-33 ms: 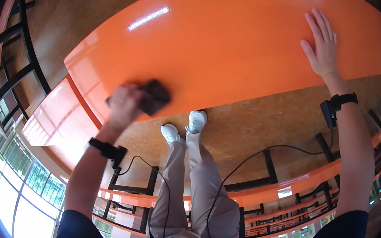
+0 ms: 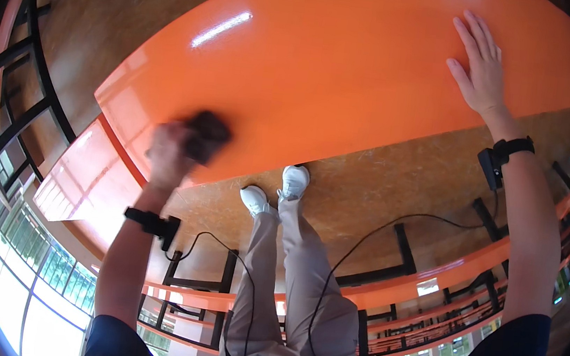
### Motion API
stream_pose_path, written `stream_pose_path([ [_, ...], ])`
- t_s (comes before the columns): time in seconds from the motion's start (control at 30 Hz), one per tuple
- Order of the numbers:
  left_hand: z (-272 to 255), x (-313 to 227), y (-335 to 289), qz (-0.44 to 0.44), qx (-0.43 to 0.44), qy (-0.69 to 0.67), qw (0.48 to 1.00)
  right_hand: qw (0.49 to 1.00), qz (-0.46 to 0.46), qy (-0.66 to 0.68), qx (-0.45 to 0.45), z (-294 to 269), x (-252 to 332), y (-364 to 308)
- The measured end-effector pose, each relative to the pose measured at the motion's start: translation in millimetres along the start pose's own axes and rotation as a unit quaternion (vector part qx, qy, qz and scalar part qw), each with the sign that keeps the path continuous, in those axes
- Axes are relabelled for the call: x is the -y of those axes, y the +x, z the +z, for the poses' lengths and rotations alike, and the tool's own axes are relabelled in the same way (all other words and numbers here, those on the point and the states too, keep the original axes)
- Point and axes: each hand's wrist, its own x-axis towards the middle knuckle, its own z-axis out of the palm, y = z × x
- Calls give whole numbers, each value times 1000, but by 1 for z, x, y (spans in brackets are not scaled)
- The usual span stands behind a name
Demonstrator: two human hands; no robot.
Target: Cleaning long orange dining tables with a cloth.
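Observation:
A dark brown cloth (image 2: 206, 137), blurred by motion and looking folded, is on the glossy orange tabletop (image 2: 311, 75) near its left end. My left hand (image 2: 169, 154) is closed on the cloth; the separate fingers are smeared. Toward the right end of the same tabletop, my right hand (image 2: 482, 70) rests flat, fingers stretched out and thumb apart, holding nothing. Each wrist wears a black strap with a small device, the left one (image 2: 153, 224) and the right one (image 2: 501, 160).
Black cables (image 2: 393, 218) run from both wrist devices to my waist. An orange bench (image 2: 429, 272) on black legs stands close behind me. At the left are a lower orange surface (image 2: 88, 173) and a black metal frame (image 2: 10, 90). My white shoes stand on brown floor (image 2: 362, 180).
My left hand and the cloth have shifted left and slightly up along the tabletop. The right hand has stayed almost still.

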Motion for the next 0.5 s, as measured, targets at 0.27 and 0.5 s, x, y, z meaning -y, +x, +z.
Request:
stream_pose_path([
  [0.27,25,78,-40,-349,-223,62,908,1000,3,-10,11,-11,9,-3],
  [0.5,44,-86,28,30,-81,-40,995,999,5,11,-39,-1,13,2],
])
